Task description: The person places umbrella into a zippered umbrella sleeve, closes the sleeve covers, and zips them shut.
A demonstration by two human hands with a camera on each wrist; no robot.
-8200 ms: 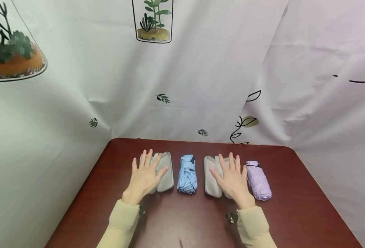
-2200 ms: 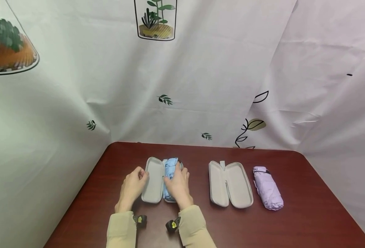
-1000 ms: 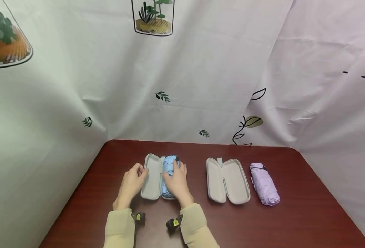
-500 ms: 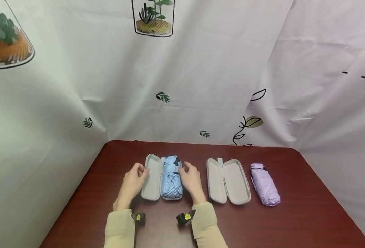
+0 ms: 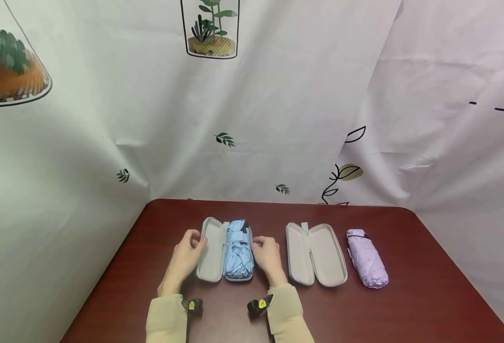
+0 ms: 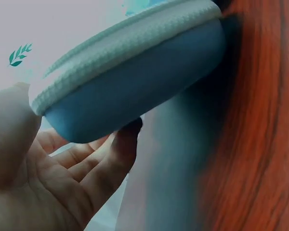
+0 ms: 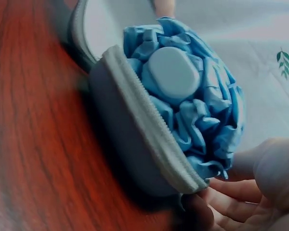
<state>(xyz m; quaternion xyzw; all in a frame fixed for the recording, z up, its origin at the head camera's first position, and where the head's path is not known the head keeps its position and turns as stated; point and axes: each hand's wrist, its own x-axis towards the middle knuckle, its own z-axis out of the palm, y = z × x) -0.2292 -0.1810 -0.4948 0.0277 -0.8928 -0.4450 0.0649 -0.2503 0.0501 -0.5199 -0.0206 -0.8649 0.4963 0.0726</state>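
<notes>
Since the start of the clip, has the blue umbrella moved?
Yes. The blue umbrella went left, from the table between the two cases into the right half of the left case.

From my feed the table looks like glossy dark-red wood grain, pretty reflective. The open case is a matt grey shell with a woven, ribbed zipper tape along the rim. Blue umbrella is thin crinkly cloth with a smooth plastic end cap. The purple umbrella shows the same wrinkled fabric. The backdrop is a soft printed sheet.
</notes>
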